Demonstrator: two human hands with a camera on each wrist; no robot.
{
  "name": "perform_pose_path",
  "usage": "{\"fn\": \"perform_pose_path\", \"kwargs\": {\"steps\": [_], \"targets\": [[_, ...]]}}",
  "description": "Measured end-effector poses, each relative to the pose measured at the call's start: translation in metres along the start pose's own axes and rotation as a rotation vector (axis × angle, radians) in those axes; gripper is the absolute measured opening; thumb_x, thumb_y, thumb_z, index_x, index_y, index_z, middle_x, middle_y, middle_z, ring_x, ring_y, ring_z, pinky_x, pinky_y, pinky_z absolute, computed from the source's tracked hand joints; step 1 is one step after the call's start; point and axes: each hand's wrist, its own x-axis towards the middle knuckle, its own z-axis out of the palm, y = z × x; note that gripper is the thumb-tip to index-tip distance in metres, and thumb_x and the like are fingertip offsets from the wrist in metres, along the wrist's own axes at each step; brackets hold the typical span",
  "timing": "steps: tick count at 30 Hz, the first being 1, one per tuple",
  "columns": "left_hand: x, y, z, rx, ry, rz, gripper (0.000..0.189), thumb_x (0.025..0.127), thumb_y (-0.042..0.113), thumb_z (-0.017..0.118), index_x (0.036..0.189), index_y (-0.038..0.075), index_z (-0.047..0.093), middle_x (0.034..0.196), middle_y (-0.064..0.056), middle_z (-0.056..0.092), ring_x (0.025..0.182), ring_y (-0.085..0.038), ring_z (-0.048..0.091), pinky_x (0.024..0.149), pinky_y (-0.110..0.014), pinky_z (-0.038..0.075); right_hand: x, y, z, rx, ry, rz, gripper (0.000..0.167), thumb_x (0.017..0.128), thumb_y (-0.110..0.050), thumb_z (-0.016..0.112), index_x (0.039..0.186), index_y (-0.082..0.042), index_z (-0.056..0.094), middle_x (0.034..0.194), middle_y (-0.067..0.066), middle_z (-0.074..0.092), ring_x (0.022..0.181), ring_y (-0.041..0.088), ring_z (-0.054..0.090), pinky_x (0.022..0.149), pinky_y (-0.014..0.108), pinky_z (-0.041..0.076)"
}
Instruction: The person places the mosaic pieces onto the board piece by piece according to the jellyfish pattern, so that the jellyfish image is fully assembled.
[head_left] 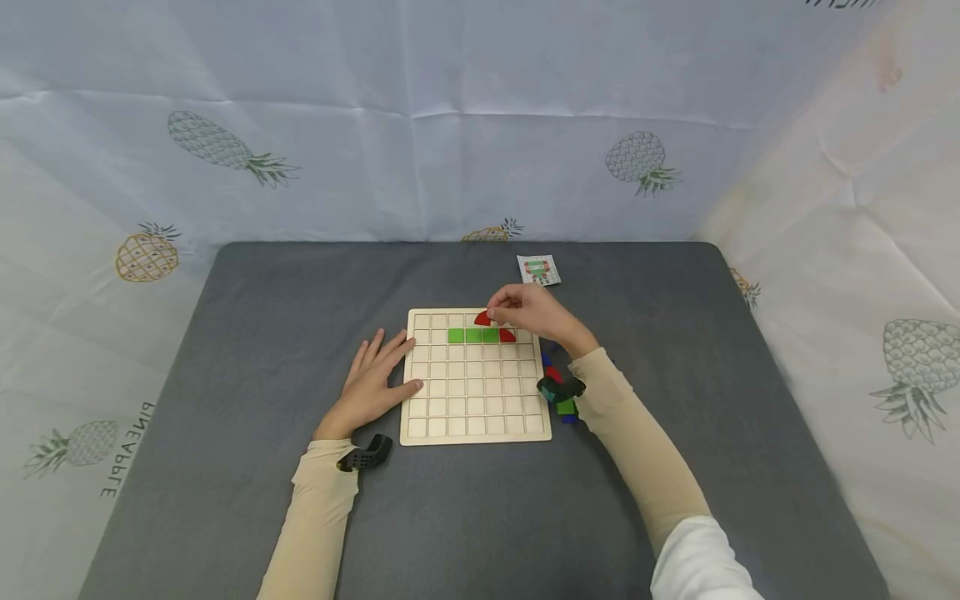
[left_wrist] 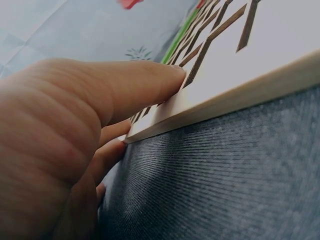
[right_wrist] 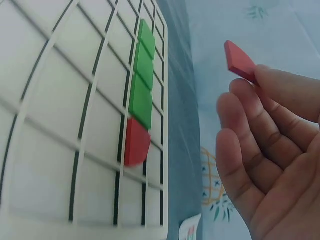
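A pale wooden grid board (head_left: 475,387) lies flat on the dark tabletop. In its second row from the far edge sit three green square tiles (head_left: 474,335), followed on the right by a red quarter-round tile (head_left: 507,336). My right hand (head_left: 536,312) pinches another red quarter-round tile (right_wrist: 241,61) between thumb and index finger, raised above the board's far rows. The left hand (head_left: 372,392) lies spread at the board's left side, its thumb (left_wrist: 150,85) on the border and other fingertips against the edge.
A small printed pattern card (head_left: 538,270) lies beyond the board, to the right. Loose blue, red and green tiles (head_left: 566,407) lie by the board's right edge, partly hidden under my right wrist. A pineapple-print cloth (head_left: 420,167) hangs behind the table.
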Motion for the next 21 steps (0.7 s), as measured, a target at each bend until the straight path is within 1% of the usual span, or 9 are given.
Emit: {"fn": "perform_pose_path", "kwargs": {"steps": [3, 5, 7, 11, 14, 21], "targets": [[0.0, 0.0, 0.0, -0.007, 0.001, -0.003, 0.078, 0.093, 0.035, 0.071, 0.159, 0.014, 0.036, 0.169, -0.011, 0.025, 0.16, -0.036, 0.0, 0.129, -0.055, -0.007, 0.008, -0.003, 0.005, 0.007, -0.004, -0.012, 0.018, 0.102, -0.026, 0.062, 0.11, -0.012, 0.071, 0.106, 0.014, 0.072, 0.101, 0.034, 0.067, 0.085, 0.039, 0.055], [0.0, 0.0, -0.001, -0.008, 0.001, -0.005, 0.078, 0.092, 0.035, 0.072, 0.159, 0.013, 0.036, 0.169, -0.011, 0.025, 0.16, -0.036, 0.0, 0.129, -0.055, -0.007, 0.013, -0.006, 0.009, 0.015, -0.005, -0.022, 0.018, 0.102, -0.026, 0.062, 0.11, -0.012, 0.071, 0.109, 0.014, 0.071, 0.103, 0.035, 0.065, 0.086, 0.039, 0.054], [0.0, 0.001, -0.001, -0.003, 0.0, -0.009, 0.078, 0.093, 0.035, 0.071, 0.159, 0.013, 0.036, 0.169, -0.011, 0.025, 0.16, -0.037, 0.0, 0.129, -0.055, -0.007, 0.018, -0.008, 0.013, 0.016, -0.002, -0.032, 0.018, 0.102, -0.027, 0.062, 0.109, -0.013, 0.072, 0.11, 0.012, 0.07, 0.104, 0.033, 0.064, 0.088, 0.038, 0.054], [0.001, 0.001, -0.001, 0.01, -0.004, -0.018, 0.078, 0.093, 0.034, 0.071, 0.159, 0.013, 0.036, 0.169, -0.011, 0.025, 0.16, -0.037, 0.0, 0.129, -0.055, -0.007, 0.028, -0.012, 0.021, 0.003, 0.011, -0.023, 0.016, 0.101, -0.028, 0.064, 0.106, -0.016, 0.073, 0.109, 0.005, 0.07, 0.102, 0.024, 0.064, 0.089, 0.038, 0.054], [0.001, 0.002, -0.002, 0.012, -0.004, -0.018, 0.078, 0.093, 0.035, 0.071, 0.159, 0.013, 0.036, 0.169, -0.011, 0.025, 0.16, -0.037, 0.0, 0.129, -0.055, -0.007, 0.036, -0.014, 0.026, 0.0, 0.011, -0.005, 0.015, 0.1, -0.028, 0.065, 0.105, -0.016, 0.073, 0.11, 0.003, 0.07, 0.101, 0.02, 0.063, 0.088, 0.036, 0.053], [0.0, 0.001, -0.001, 0.009, 0.009, 0.005, 0.076, 0.094, 0.036, 0.068, 0.158, 0.012, 0.037, 0.168, -0.013, 0.026, 0.159, -0.039, 0.001, 0.128, -0.056, -0.006, 0.048, -0.014, 0.038, 0.0, -0.011, 0.013, 0.015, 0.101, -0.026, 0.064, 0.105, -0.016, 0.074, 0.106, 0.003, 0.07, 0.093, 0.02, 0.06, 0.078, 0.031, 0.05]]}}
